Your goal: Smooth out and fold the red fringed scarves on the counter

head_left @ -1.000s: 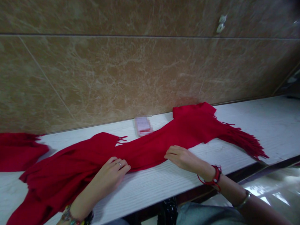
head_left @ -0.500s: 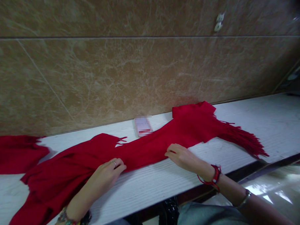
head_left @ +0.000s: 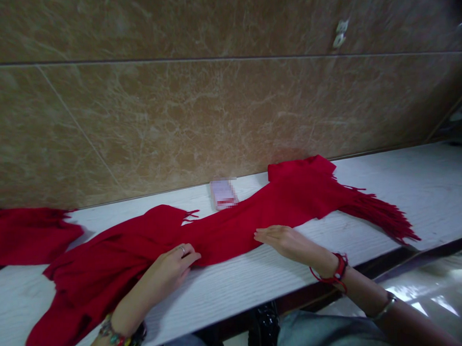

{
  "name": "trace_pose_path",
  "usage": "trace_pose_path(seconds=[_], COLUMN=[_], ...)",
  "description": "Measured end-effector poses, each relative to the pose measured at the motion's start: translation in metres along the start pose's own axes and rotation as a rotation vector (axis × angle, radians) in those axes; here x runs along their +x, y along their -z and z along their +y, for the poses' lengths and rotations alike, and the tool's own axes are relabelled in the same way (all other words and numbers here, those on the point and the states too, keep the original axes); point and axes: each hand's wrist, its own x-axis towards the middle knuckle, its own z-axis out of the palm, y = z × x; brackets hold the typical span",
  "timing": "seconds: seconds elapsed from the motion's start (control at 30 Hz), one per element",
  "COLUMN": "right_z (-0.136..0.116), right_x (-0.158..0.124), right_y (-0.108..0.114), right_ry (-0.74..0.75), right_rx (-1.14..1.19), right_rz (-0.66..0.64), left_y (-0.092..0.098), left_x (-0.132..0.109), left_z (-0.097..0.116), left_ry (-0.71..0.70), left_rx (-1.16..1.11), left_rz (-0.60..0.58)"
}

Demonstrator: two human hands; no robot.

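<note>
A long red scarf lies spread along a white tabletop, bunched at its left part and fringed at the right end. My left hand, with a ring on one finger, is closed on the near edge of the scarf left of its middle. Farther right, my right hand touches the same edge with its fingers stretched out and held together. The scarf's underside and the tip of my left thumb are partly hidden.
More red fringed cloth lies at the far left. A small pale, blurred-out object is behind the scarf near the brown marbled wall. The table's front edge runs close to my legs.
The fingers of my right hand have straightened and flattened at the scarf's edge. My left hand keeps its place on the cloth. The whole view has shifted slightly.
</note>
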Motion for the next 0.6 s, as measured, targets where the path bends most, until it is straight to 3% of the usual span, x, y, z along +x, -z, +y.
trace_pose_path(seconds=[0.33, 0.47, 0.6], right_z=[-0.0047, -0.0025, -0.0012], right_x=[0.008, 0.0086, 0.0077], right_y=[0.0057, 0.0041, 0.0022], right_ry=[-0.025, -0.05, -0.069], right_rx=[-0.09, -0.084, -0.073], right_rz=[0.091, 0.167, 0.24], left_y=[-0.0071, -0.0066, -0.0065], left_x=[0.0013, 0.0016, 0.0023], left_z=[0.0011, 0.0009, 0.0016], left_ry=[-0.002, 0.041, 0.079], left_rx=[0.136, 0.066, 0.012], left_rz=[0.101, 0.201, 0.22])
